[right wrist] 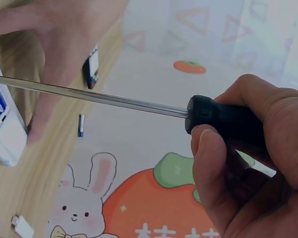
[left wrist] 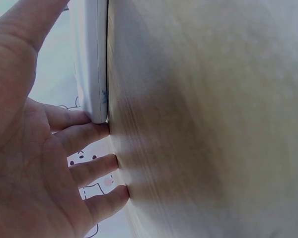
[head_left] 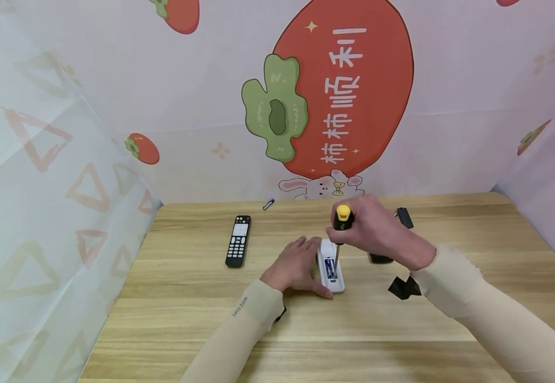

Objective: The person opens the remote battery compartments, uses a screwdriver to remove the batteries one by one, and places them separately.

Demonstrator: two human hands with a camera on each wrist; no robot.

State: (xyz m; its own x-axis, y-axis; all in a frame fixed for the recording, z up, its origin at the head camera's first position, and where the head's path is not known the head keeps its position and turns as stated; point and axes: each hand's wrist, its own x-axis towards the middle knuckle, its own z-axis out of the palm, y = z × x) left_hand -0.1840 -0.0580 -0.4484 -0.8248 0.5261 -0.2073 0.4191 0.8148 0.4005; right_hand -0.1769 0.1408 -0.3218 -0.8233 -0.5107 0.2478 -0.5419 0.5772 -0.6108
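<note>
1. Head view: the right hand is wrapped round a screwdriver, whose tip, hard to make out, is at the battery bay of a white remote lying on the wooden table. The left hand rests against the remote, fingers extended. The right hand and forearm partly cover a black object; a printed wall stands behind.
2. Left wrist view: the white remote is cut off at the top; the left fingertips are clearly seen touching the wood.
3. Right wrist view: the metal shaft shows plainly, the handle half hidden by curled fingers.
</note>
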